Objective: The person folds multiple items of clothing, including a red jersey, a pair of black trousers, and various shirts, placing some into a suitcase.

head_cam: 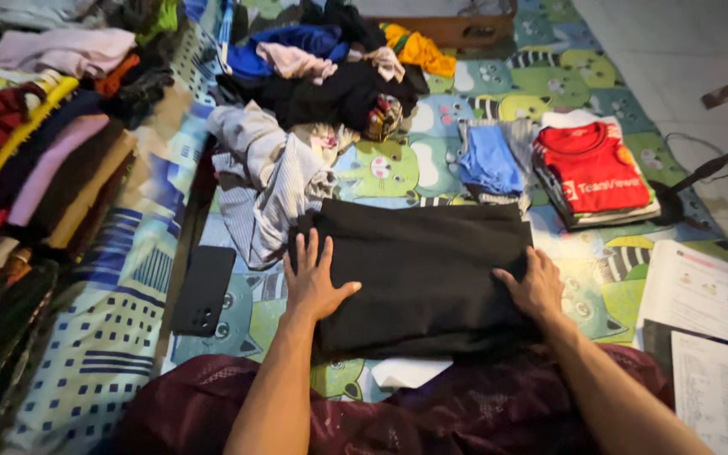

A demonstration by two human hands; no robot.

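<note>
A black garment, folded into a rectangle, lies on the patterned bedsheet in front of me. My left hand rests flat on its left edge with fingers spread. On the garment's right edge, my right hand presses down with fingers curled over the cloth. Neither hand lifts anything.
A black phone lies left of the garment. A striped shirt and a pile of unfolded clothes sit behind. A folded red shirt stack and blue shorts lie at right. Stacked folded clothes at left; papers at right.
</note>
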